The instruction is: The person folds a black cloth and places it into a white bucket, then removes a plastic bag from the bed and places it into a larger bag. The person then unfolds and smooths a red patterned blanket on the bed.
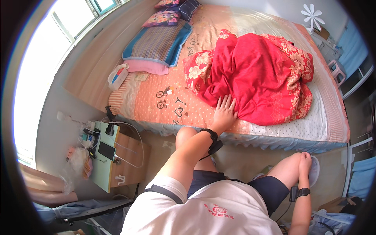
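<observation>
A bunched red quilt (252, 79) with gold flower patterns on its edges lies on the bed. My left hand (225, 111) rests palm down on its near edge, fingers apart, holding nothing. Beneath the quilt is an orange and white printed bedsheet (149, 102), smooth near the bed's front edge. My right hand (305, 162) sits on my right knee with its fingers curled in and no object visible in it. Both wrists carry black strapped devices.
To the left, a small cabinet (102, 176) bears a phone (107, 151), cables and a power strip. On the bed lie flowered pillows (161, 18), a striped mat (157, 41) and a tissue pack (118, 77). A white fan (312, 16) and a stool (336, 70) stand far right.
</observation>
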